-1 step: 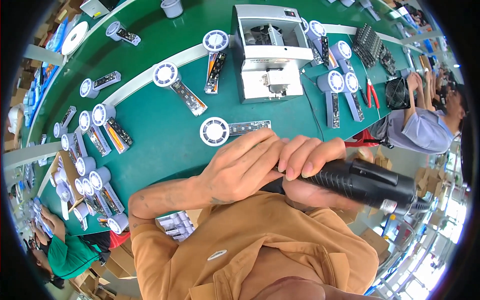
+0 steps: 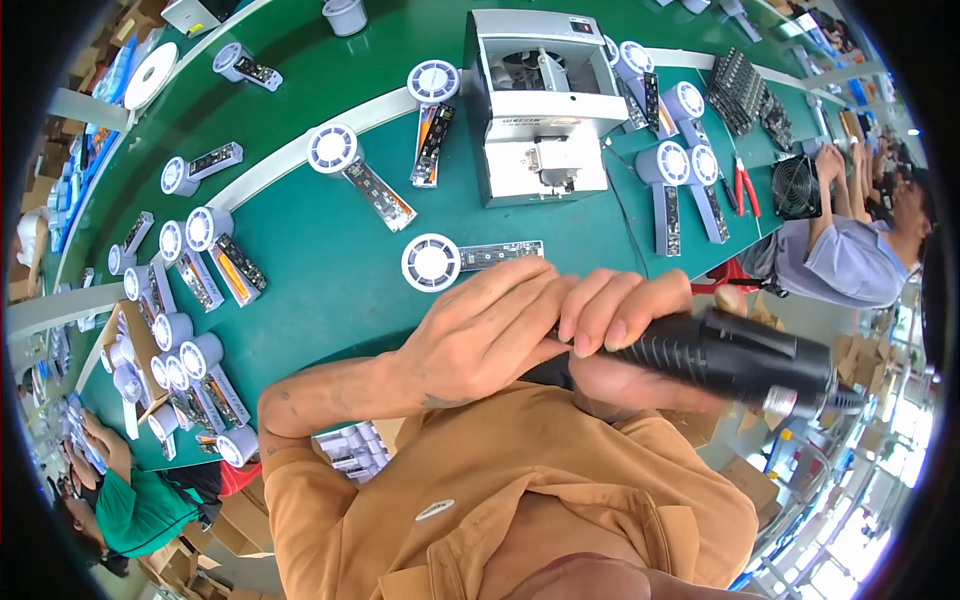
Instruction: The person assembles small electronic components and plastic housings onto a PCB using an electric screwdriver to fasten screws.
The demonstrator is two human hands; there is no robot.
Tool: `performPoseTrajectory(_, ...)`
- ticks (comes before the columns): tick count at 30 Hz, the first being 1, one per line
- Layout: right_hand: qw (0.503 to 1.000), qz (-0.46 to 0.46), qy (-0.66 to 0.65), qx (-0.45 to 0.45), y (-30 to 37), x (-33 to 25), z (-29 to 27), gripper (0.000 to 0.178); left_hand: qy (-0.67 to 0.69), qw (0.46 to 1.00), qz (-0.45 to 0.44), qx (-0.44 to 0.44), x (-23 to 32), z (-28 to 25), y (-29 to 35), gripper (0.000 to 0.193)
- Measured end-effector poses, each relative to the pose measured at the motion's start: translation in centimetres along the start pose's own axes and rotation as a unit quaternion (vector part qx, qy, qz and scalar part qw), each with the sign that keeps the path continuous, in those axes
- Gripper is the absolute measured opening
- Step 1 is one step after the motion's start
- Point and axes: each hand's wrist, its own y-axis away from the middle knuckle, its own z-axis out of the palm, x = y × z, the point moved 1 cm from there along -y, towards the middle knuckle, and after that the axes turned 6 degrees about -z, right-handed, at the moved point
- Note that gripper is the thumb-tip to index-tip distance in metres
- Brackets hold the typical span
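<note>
Nearest: the wearer's tan shirt is filling the lower middle of the view. The right hand is holding a black tool, its grip sitting closed with fingers curled over the ribbed front end; the palm side is showing blurred. The tool is lying slantwise across the body, its black cable leaving at the lower right. The left hand is bending its fingers close together beside the tool's front end; how far its grip is closing, and on what, I cannot tell, the fingertips being hidden.

Just beyond the left hand, a pale fan unit is lying on the green desk, round head to the left, its long handle pointing right with the circuit board facing up.

Farther: another fan unit is lying aslant, and a silver machine is standing beyond the tool. To its right, more fan units are clustering near red-handled pliers; others are lining the left side, near a cardboard box.

At the edges, a person in green is sitting at left, and a person in a pale shirt at right.
</note>
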Motion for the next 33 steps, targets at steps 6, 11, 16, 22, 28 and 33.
performPoseTrajectory(6, 0.995, -0.102, 0.015, -0.02, -8.8, 1.2, -2.2, 0.092, -0.186, 0.943, -0.147, -0.233, -0.5, -5.6, -1.4, 0.066)
performPoseTrajectory(11, 0.928, -0.131, 0.306, -0.167, -13.3, 3.2, -1.6, 0.077, -0.289, 0.838, -0.272, -0.375, -1.8, -4.5, 0.7, 0.058)
performPoseTrajectory(16, 0.923, -0.083, 0.344, -0.15, -12.0, 4.6, -0.7, 0.087, -0.284, 0.857, -0.24, -0.357, -2.1, -3.4, 1.0, 0.054)
performPoseTrajectory(22, 0.96, 0.02, 0.264, -0.088, -9.7, 3.7, -0.6, 0.095, -0.258, 0.889, -0.198, -0.322, -3.1, -2.6, 0.5, 0.06)
performPoseTrajectory(28, 0.965, 0.056, 0.246, -0.07, -7.6, 4.9, 0.8, 0.1, -0.222, 0.893, -0.21, -0.331, -3.2, -2.6, 0.0, 0.062)
performPoseTrajectory(33, 0.965, 0.043, 0.235, -0.108, -7.5, 5.7, 0.3, 0.095, -0.21, 0.895, -0.224, -0.323, -3.4, -2.6, 0.3, 0.058)
